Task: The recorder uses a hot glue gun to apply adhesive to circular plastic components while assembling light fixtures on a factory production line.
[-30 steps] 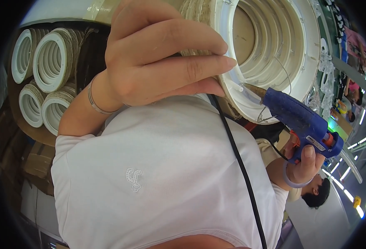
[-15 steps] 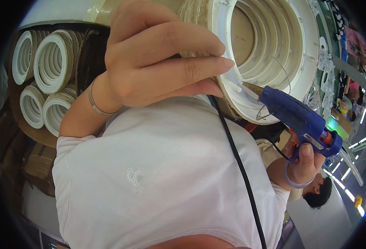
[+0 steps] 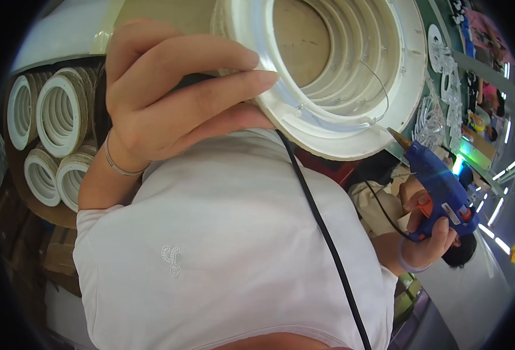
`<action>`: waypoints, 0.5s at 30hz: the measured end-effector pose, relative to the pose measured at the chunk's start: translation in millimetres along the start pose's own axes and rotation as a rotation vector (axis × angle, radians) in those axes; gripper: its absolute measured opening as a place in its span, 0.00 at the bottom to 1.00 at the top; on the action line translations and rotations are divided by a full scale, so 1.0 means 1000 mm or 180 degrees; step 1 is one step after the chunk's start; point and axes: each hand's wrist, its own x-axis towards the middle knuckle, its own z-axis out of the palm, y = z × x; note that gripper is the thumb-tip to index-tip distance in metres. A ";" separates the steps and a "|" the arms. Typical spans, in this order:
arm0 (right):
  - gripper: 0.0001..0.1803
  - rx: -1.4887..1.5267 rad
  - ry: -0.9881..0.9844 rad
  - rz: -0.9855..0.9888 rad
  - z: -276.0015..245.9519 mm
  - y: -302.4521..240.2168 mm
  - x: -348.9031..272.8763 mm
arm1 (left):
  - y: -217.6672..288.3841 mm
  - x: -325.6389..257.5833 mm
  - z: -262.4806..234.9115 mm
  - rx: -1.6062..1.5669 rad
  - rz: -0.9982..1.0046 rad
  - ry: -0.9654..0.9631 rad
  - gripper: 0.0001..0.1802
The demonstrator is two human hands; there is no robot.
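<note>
Left hand raised high near the head camera, fingers curled and pressed together over the outer rim of a large white round ring-shaped fixture with stepped concentric ridges inside; clamped on that rim, thumb side hidden behind. Thin metal bangle at the wrist. Right hand lower and well apart to the right, closed around the grip of a blue plastic glue gun with an orange trigger, one finger lying at the trigger; brass-coloured nozzle tilted up-left, tip just beside the fixture's lower rim, contact not clear. Pale band round the right wrist. Fixture smooth and matte outside, a clear glossy strip running along its inner rim, brown flat surface showing through the centre opening. Black cord running from behind the fixture down across a white cotton shirt with a small embroidered mark, which fills the lower middle of the view. Stack of similar white-and-tan ribbed rings packed close at far left, touching one another. Another person's dark-haired head just behind the right hand. Open room only at right, toward a lit aisle; little space between fixture, shirt and gun.
</note>
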 end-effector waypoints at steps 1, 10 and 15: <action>0.25 -0.0016 0.0031 0.0001 0.002 0.001 -0.004 | 0.001 0.000 0.000 0.0038 -0.0020 -0.0009 0.19; 0.26 0.0062 -0.0012 0.0288 0.011 0.007 -0.028 | 0.028 -0.004 -0.003 0.0148 0.0203 -0.0034 0.11; 0.25 0.0033 0.0077 0.0359 0.011 0.010 -0.038 | 0.060 0.018 0.028 0.0122 0.0504 -0.0010 0.07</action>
